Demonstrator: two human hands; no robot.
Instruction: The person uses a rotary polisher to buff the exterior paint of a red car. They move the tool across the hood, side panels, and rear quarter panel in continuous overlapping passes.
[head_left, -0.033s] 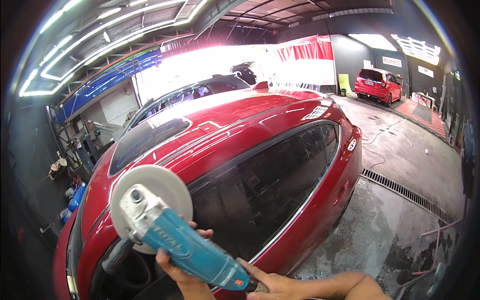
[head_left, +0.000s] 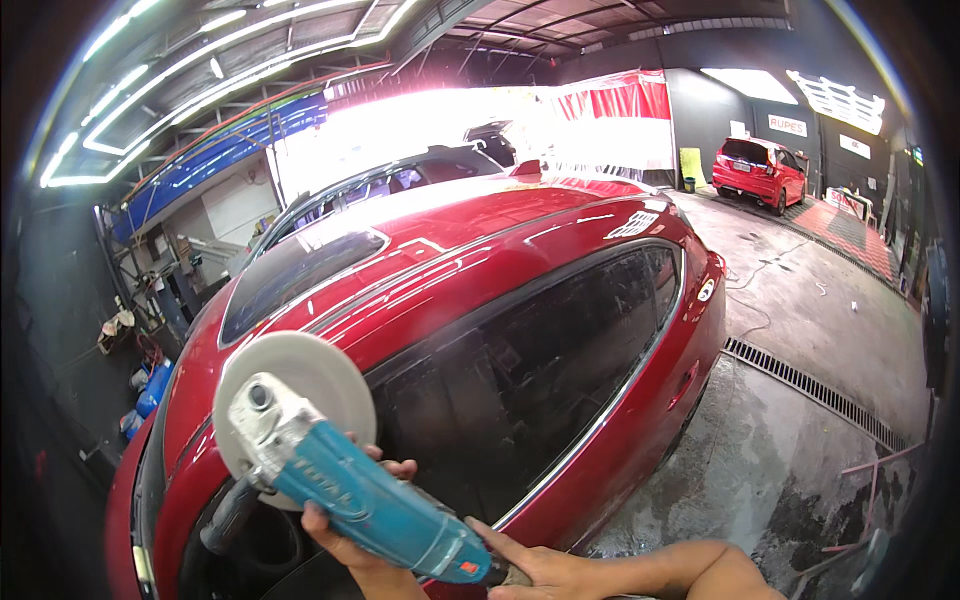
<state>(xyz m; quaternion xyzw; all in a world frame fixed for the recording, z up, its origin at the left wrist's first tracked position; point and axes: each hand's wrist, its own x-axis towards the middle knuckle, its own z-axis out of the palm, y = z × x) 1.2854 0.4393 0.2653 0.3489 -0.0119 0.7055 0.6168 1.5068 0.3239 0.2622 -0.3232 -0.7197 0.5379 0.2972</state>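
Polisher (head_left: 340,480), gripped under its body by left hand (head_left: 350,535) and at its tail by right hand (head_left: 540,570), seemingly rests its pad (head_left: 300,385) near the car (head_left: 480,270) roof edge; tilting could gouge paint.

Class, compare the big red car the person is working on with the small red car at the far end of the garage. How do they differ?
The big red car fills the foreground; the small red car sits far back on the right. The big one shows its roof and side windows, the small one its rear end. A polisher rests against the big one; nothing touches the small one. Both are red.
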